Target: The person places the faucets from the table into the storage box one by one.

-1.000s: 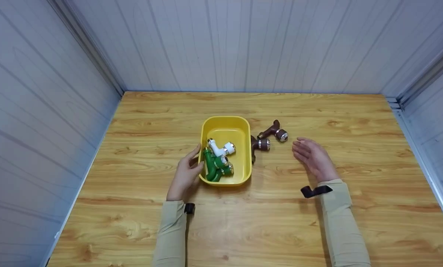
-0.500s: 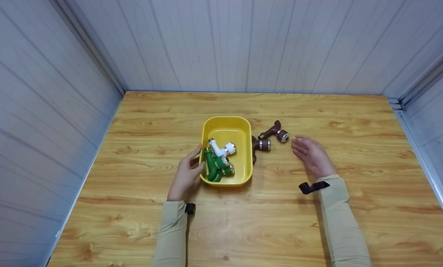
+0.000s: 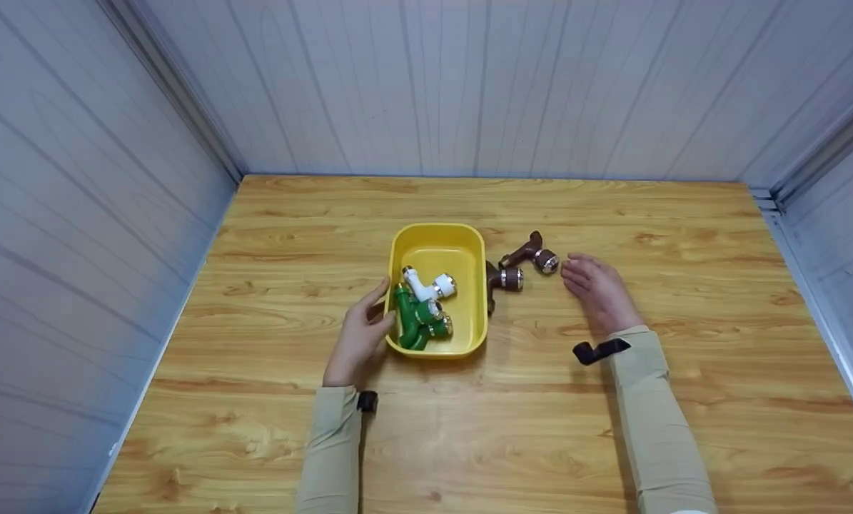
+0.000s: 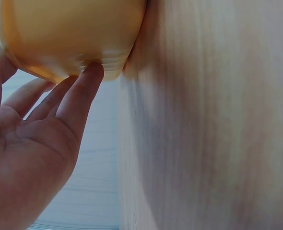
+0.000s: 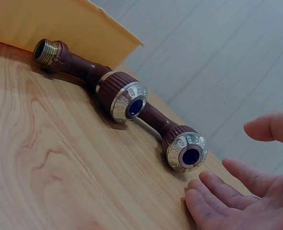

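My left hand [image 3: 358,335] holds the left wall of a yellow plastic tub [image 3: 437,230], thumb over the rim and fingertips against the outside, as the left wrist view shows. Inside the tub lie a white tap [image 3: 422,289] and two green taps [image 3: 408,318], overlapping each other. Two brown taps lie on the table to the tub's right: the nearer tap [image 5: 108,91] is right beside its wall, the other tap [image 3: 531,253] farther back. My right hand [image 3: 601,293] is just right of the farther tap's knob, fingers extended and holding nothing.
The wood-grain table [image 3: 469,435] is enclosed by pale panels at the back [image 3: 440,86] and on both sides. A black wrist-camera mount [image 3: 601,350] juts inward from the right cuff, and a black piece [image 3: 367,402] sits at the left cuff.
My right hand has moved slightly away from me, closer to the farther brown tap. The left hand, tub and taps keep their places, with a slight shift of the whole view.
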Motion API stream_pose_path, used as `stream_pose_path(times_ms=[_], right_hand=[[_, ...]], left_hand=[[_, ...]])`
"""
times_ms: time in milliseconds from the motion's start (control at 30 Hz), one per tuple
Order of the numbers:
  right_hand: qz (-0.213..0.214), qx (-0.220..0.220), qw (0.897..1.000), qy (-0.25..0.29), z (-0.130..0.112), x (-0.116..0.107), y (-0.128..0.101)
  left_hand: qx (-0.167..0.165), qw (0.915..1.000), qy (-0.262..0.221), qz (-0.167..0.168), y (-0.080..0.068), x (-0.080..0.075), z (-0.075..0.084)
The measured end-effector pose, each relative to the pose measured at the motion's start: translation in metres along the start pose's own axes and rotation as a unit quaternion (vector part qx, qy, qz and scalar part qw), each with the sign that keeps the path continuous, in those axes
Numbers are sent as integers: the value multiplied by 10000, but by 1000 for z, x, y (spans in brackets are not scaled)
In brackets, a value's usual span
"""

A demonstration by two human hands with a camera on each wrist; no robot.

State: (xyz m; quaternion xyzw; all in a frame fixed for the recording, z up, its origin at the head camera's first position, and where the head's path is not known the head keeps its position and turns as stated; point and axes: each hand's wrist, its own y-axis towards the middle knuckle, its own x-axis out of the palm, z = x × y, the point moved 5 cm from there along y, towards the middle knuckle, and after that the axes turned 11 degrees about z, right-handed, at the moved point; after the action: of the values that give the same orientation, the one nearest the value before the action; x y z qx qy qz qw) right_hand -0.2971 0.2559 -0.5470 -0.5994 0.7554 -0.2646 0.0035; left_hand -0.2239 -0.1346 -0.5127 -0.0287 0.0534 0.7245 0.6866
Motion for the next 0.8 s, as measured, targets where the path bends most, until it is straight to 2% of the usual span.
stream_pose_path(times_ms=[400,567,800], right_hand=[[-44,-31,10000,82,-2,11,8],[-29,-231,9985,-490,-1,15,12],[156,-520,9898,-1316,1,17,14]], left_hand=[[-23,10000,-64,-37,0,0,0],[-93,9999,-40,-41,0,-1,0],[-91,9999,34,-56,0,0,0]])
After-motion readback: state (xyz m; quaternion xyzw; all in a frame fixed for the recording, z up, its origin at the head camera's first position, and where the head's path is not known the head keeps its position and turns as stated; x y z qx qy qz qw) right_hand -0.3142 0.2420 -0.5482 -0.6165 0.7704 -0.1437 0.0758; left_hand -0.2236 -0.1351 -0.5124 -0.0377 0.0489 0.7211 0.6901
